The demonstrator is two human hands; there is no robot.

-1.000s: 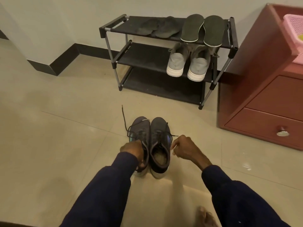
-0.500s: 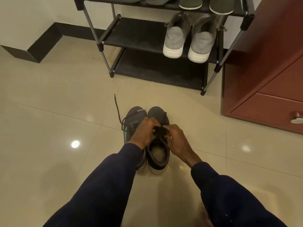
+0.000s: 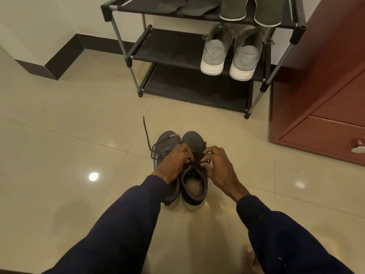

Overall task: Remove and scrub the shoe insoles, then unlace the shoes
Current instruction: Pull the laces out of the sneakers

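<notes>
Head camera looks down on two hands close together over a pair of dark shoes on the floor (image 3: 59,155): the left hand (image 3: 173,162) and right hand (image 3: 220,169) each pinch the black lace (image 3: 193,165) of the open shoe (image 3: 194,187) between them. The second shoe (image 3: 167,139) sits under the left hand, touching its mate. Beyond the hands, insoles (image 3: 233,8) lie atop a shoe rack (image 3: 126,42).

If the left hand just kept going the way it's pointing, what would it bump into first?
The left hand pinches the dark lace; beyond it, probably the toe of the right-side shoe. The right hand lies just beside that line; depth is unclear.
</notes>
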